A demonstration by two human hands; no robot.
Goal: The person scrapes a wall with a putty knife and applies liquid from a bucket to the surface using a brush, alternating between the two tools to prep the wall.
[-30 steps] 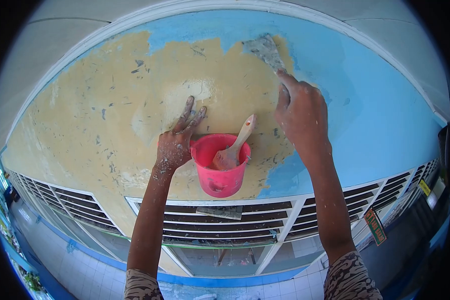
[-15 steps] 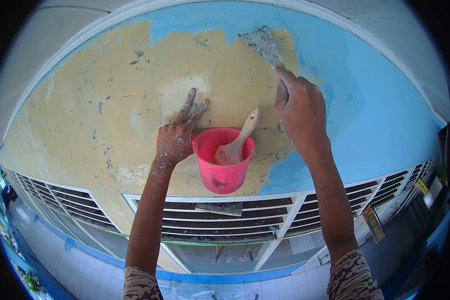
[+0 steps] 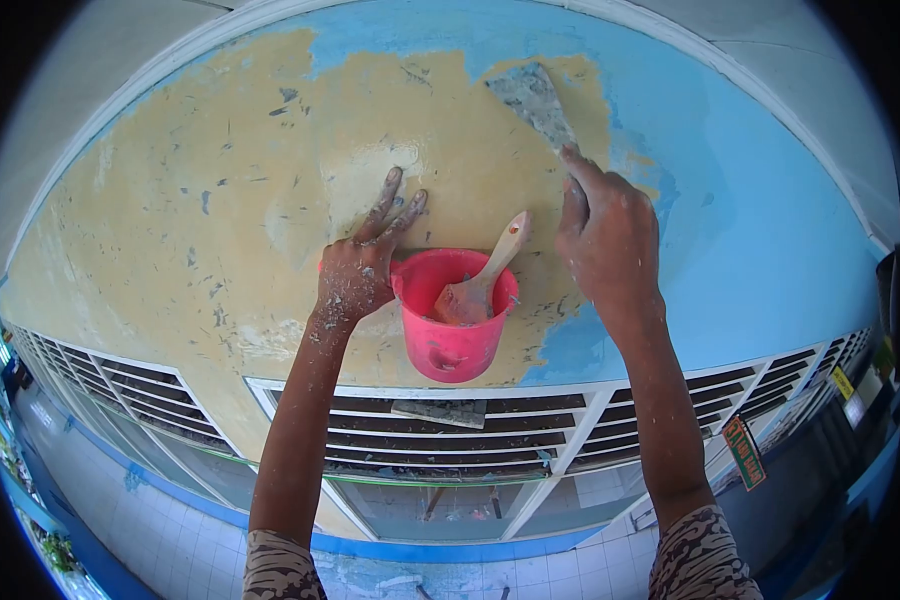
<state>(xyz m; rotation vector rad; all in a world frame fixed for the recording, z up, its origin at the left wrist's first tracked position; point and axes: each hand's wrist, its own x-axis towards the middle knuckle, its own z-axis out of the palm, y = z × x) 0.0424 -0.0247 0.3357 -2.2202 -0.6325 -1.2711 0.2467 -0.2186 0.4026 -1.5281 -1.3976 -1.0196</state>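
Note:
My right hand [image 3: 615, 235] is closed around a scraper [image 3: 535, 100] whose wide blade is smeared grey. The blade lies against the bared tan part of the wall [image 3: 260, 180], just below the edge of the blue paint [image 3: 750, 220]. My left hand [image 3: 355, 275] grips a pink bucket [image 3: 455, 350] at the left of its rim, with two smeared fingers stretched up over the wall. Inside the bucket leans a paintbrush [image 3: 485, 275], its handle sticking up out of the rim and its bristles low in the bucket. Paint flecks cling to my left hand and wrist.
Below the bucket run white louvre slats [image 3: 450, 435], with a flat, stained board [image 3: 440, 412] lying among them. A tiled floor [image 3: 530, 575] shows far down. A hanging sign [image 3: 744, 453] is at the lower right, and white trim [image 3: 730, 70] borders the wall above.
The scraper has slid a little downward over the tan surface, with my right hand moving along. My left hand and the bucket stay nearly in place, while the view shifts slightly.

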